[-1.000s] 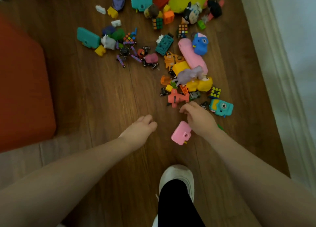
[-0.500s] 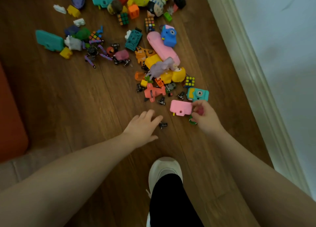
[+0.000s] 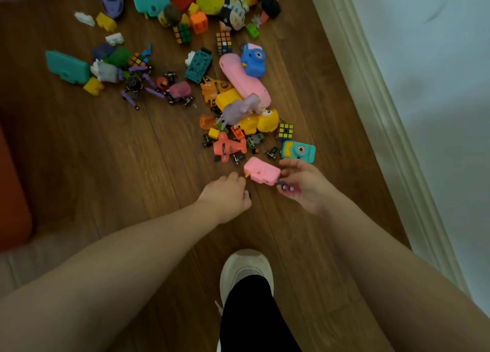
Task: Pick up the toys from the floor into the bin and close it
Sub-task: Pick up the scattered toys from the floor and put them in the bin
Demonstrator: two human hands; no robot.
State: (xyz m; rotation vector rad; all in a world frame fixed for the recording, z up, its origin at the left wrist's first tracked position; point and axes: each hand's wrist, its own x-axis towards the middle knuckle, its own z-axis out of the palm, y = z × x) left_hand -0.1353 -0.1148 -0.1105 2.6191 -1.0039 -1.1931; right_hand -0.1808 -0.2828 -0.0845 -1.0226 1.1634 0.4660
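Many small toys lie scattered on the wooden floor [image 3: 106,166]. My right hand [image 3: 305,187] pinches a pink toy camera [image 3: 261,171] by its right end, just above the floor, with a tiny wheeled toy [image 3: 287,188] tucked under the fingers. My left hand [image 3: 226,193] is curled palm down, fingers closed over a small black wheeled toy [image 3: 248,193] that is mostly hidden. A teal toy camera [image 3: 298,151], a coral plane [image 3: 228,147] and a small puzzle cube [image 3: 285,130] lie just beyond both hands. No bin is in view.
A white baseboard [image 3: 371,112] and wall run along the right. A red-orange cushion [image 3: 10,192] sits at the left edge. My white shoe [image 3: 246,266] stands on the floor below the hands. More toys, among them a blue camera [image 3: 253,59], spread toward the top.
My right hand lifted the pink camera and carried it up and right. My left hand reached forward and curled its fingers over the small black toy.
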